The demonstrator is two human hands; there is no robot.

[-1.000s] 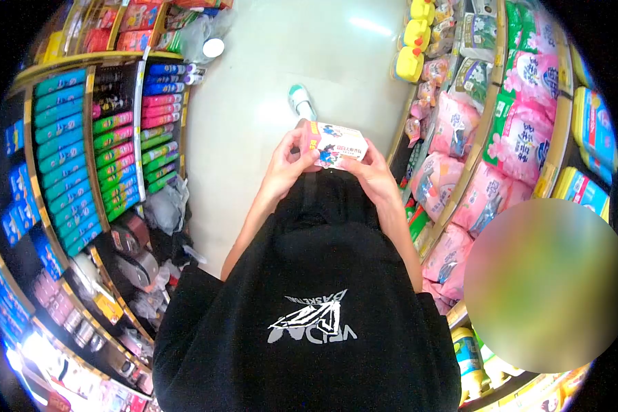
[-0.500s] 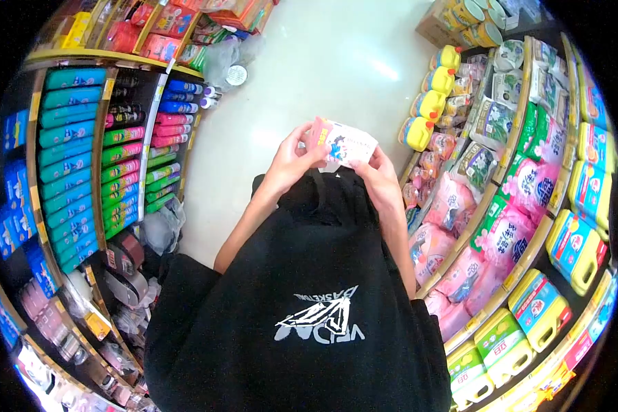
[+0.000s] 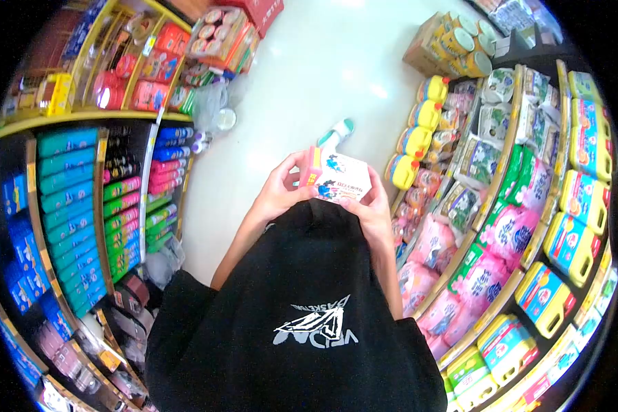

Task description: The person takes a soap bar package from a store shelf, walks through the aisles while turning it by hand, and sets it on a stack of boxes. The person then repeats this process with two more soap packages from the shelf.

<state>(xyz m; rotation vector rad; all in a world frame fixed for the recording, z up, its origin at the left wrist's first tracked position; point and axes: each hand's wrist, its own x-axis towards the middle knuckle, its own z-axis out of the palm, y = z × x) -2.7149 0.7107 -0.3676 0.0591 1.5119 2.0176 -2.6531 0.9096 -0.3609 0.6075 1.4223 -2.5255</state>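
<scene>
Both of my hands hold a small white and pink box [image 3: 345, 180] in front of my chest. Blue cartoon figures and printed characters cover its faces. My left hand [image 3: 281, 189] is closed on its pink end, thumb along the lower edge. On the opposite end, my right hand [image 3: 372, 209] grips the white side, thumb near the bottom corner. Some fingers are hidden behind the box. Just beyond it a white and green shoe [image 3: 338, 132] shows on the pale floor [image 3: 288, 82].
Left shelves carry teal packs [image 3: 65, 206] and pink and green bottles [image 3: 122, 220]. To the right stand yellow jugs [image 3: 415, 142], pink bags [image 3: 484, 275] and blue-yellow containers [image 3: 546, 295]. A carton of yellow cans [image 3: 453, 48] sits on the floor ahead.
The box has tilted in my hands, so its top and another printed face now show. My hands have come slightly lower and left in view. The shoe has appeared, and the shelves have shifted.
</scene>
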